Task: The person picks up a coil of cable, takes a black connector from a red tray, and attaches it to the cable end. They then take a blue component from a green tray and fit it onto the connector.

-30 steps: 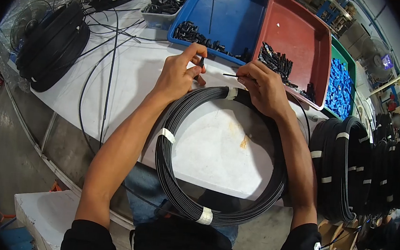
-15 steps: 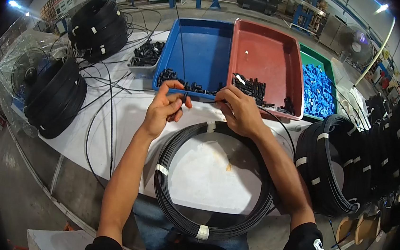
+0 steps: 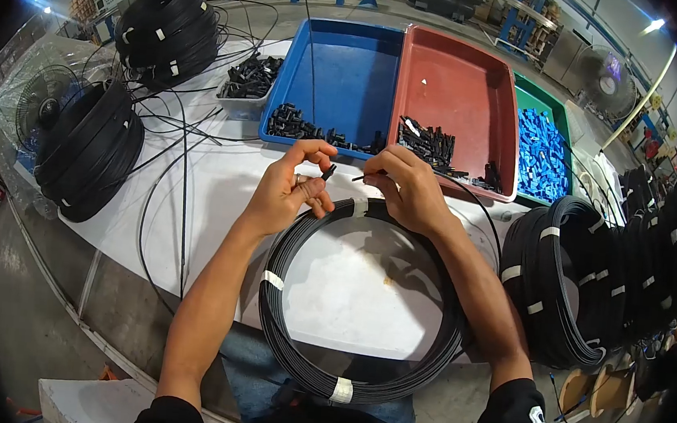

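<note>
Your left hand [image 3: 288,191] pinches a small black connector [image 3: 327,171], tilted up-right; your right hand [image 3: 406,192] pinches the cable end [image 3: 357,178], pointing left at it. Trays just beyond.

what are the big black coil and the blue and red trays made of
Black coil: looks like cable in a matte plastic or rubber jacket, thin even strands bound with white tape. Blue tray and red tray: likely moulded plastic, with solid colour, rounded rims and a faint sheen.
</note>
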A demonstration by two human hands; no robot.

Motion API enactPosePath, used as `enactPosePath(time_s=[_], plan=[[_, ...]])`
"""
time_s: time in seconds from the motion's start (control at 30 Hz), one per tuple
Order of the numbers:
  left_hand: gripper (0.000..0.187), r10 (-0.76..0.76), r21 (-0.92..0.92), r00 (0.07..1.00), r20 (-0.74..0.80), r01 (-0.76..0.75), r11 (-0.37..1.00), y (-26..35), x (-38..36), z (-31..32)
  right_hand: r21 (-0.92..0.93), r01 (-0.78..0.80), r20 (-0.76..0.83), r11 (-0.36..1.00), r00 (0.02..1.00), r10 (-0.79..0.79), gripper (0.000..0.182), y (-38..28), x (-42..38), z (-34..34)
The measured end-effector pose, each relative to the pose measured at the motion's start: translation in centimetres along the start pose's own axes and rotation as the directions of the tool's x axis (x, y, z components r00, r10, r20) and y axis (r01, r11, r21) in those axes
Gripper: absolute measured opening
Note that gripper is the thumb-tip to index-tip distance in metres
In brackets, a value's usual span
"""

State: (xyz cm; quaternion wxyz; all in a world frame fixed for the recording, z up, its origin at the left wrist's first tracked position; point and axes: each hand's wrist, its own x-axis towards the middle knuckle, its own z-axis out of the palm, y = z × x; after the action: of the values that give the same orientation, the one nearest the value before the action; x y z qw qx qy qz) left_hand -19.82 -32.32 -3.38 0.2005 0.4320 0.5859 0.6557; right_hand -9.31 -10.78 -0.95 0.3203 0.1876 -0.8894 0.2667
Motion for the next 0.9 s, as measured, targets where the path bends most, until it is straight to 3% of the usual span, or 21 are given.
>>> enactPosePath(time_s=[0.03,0.1,0.13,0.2,0.3,0.4,0.53,0.6,0.7,0.8,0.9], plan=[[0.041,-0.002,-0.002,1.0,-0.003,0.002,1.0,-0.3,0.0,0.2,0.051,-0.041,-0.005,0.998,0.999,0.041,0.006,0.0,0.0,0.1],[0.035,0.178,0.159,0.983,-0.046,-0.169,0.973,-0.6,0.0,0.6,0.104,-0.084,-0.002,0.991,0.996,0.084,0.007,0.0,-0.2,0.2],[0.035,0.175,0.157,0.983,-0.049,-0.166,0.974,-0.4,-0.1,0.8,0.115,-0.098,0.031,0.989,0.995,0.095,0.009,-0.1,-0.2,0.1],[0.028,0.379,0.492,0.925,-0.022,-0.32,0.81,0.6,-0.1,1.0,0.127,-0.114,0.069,0.985,0.992,0.106,0.01,-0.5,-0.2,-0.1],[0.024,0.468,0.584,0.884,0.019,-0.39,0.712,0.6,-0.1,0.9,0.26,-0.244,0.078,0.934,0.97,0.232,0.013,-1.0,-0.1,-0.3],[0.021,0.371,0.548,0.929,0.001,-0.311,0.776,1.1,-0.5,1.3,0.31,-0.234,0.102,0.921,0.972,0.212,0.013,-0.5,-0.3,0.0],[0.019,0.414,0.561,0.91,0.002,-0.343,0.753,0.6,-0.6,1.2,0.41,-0.319,0.123,0.854,0.947,0.295,0.011,-0.6,-0.4,0.0],[0.028,0.43,0.555,0.903,-0.007,-0.354,0.753,0.4,-0.7,1.2,0.432,-0.475,0.221,0.767,0.88,0.42,0.011,-0.6,-0.2,-0.2],[0.044,0.436,0.501,0.895,-0.097,-0.334,0.798,0.2,-0.8,1.5,0.413,-0.448,0.21,0.793,0.894,0.395,0.012,0.1,-0.2,-0.2],[0.054,0.485,0.518,0.87,-0.09,-0.375,0.769,-0.3,-0.8,1.1,0.428,-0.47,0.223,0.772,0.883,0.414,0.012,0.4,-0.2,-0.3],[0.053,0.499,0.532,0.863,-0.076,-0.388,0.752,-0.4,-0.8,1.1,0.495,-0.498,0.253,0.712,0.867,0.43,0.012,0.0,0.0,-0.3]])
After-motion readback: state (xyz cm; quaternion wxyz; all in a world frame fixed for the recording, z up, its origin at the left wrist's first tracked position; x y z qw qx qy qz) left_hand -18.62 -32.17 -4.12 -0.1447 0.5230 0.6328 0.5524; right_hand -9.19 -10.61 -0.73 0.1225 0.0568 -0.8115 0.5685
